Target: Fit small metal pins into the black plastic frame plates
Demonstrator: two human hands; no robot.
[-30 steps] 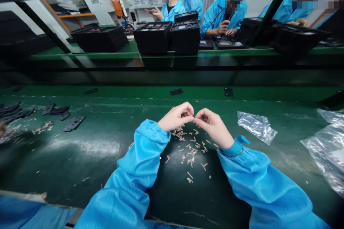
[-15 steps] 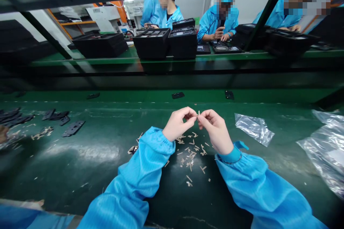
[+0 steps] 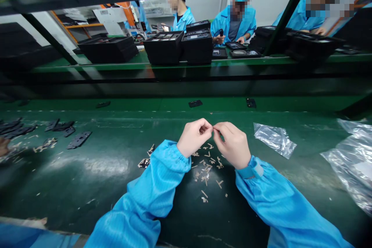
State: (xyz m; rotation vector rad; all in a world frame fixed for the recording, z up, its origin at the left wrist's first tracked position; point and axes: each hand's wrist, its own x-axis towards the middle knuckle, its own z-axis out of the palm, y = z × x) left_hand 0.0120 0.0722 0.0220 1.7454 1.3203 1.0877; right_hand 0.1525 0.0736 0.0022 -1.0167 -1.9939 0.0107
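Note:
My left hand [image 3: 194,137] and my right hand [image 3: 233,143] meet fingertip to fingertip above the green table [image 3: 116,193]. Both are closed in a pinch. Whatever lies between the fingers is too small or too hidden to name. Below them, many small beige strips and scraps [image 3: 207,168] are scattered on the table. Two small dark pieces with shiny metal parts [image 3: 143,162] lie beside my left sleeve.
Flat black parts [image 3: 79,140] lie at the left, where another person's hand [image 3: 3,146] shows. Clear plastic bags [image 3: 274,139] rest on the right. Black phone-like parts [image 3: 195,103] sit along the back strip. Beyond, co-workers sit behind stacked black trays [image 3: 163,48].
The pale strip that stuck up between my fingertips is out of sight. My right hand has turned over, its back now more toward me. The parts on the back strip have shifted slightly right.

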